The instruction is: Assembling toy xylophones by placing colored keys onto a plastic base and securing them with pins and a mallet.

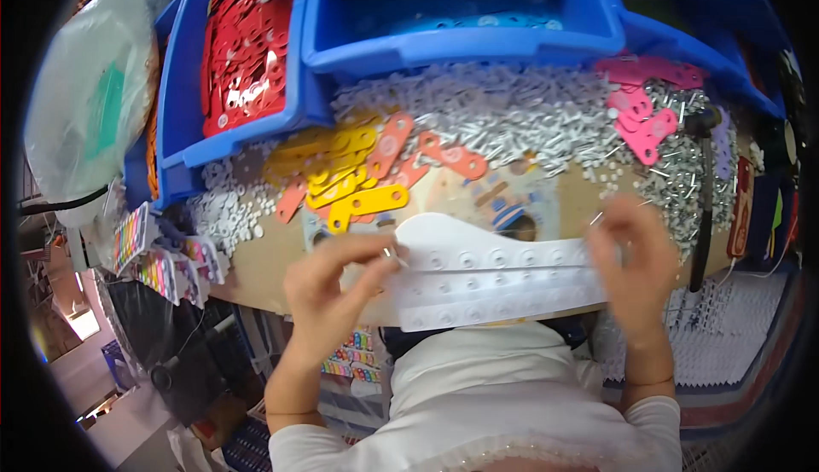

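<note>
A white plastic strip sheet with rows of round raised rings spans the space between my hands, close to my body, with a rounded lobe at its upper left. At its left end my left hand is closed, thumb and fingertips pinching a small shiny pin. My right hand, smeared by motion, is curled at the sheet's right end. A thin metal pin shows at its fingertips. Whether either hand also grips the sheet, I cannot tell.
Yellow tags, orange tags and pink tags with holes lie beyond the sheet. Heaps of metal pins and white caps surround them. Blue bins line the back, one holding red tags. A dark-handled tool lies right.
</note>
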Motion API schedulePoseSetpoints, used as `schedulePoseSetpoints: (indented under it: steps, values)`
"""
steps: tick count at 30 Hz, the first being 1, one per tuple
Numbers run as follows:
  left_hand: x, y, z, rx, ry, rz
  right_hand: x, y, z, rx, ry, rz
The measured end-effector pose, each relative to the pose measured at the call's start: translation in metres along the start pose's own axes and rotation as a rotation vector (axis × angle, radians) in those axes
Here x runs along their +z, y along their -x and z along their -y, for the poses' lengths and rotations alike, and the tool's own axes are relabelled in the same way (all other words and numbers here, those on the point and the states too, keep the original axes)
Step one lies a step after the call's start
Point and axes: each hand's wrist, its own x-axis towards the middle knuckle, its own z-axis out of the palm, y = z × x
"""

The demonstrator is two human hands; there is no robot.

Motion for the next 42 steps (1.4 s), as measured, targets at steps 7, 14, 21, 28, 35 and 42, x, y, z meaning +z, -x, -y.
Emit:
schedulePoseSetpoints:
  steps: [7, 14, 21, 28, 35, 42]
  values:
    - [0.000, 0.023, 0.007, 0.290, -0.520, 0.035, 0.067, 0.021, 0.014, -0.327, -0.040, 0.379]
    - [-0.003, 0.026, 0.019, 0.329, -0.463, 0.009, 0.076, 0.020, 0.023, -0.338, 0.007, 0.471]
    - [-0.006, 0.033, 0.022, 0.400, -0.558, 0.029, 0.082, 0.024, 0.016, -0.378, 0.052, 0.433]
    - [-0.011, 0.021, 0.001, 0.384, -0.492, 0.146, 0.049, 0.031, 0.015, -0.582, 0.224, 0.297]
    - [0.008, -0.018, -0.032, 0.548, -0.798, 0.115, -0.027, 0.014, -0.020, -0.268, 0.345, -0.033]
    - [0.106, -0.093, -0.053, 0.835, -0.631, 0.428, -0.061, -0.008, -0.061, -0.376, 0.936, -0.025]
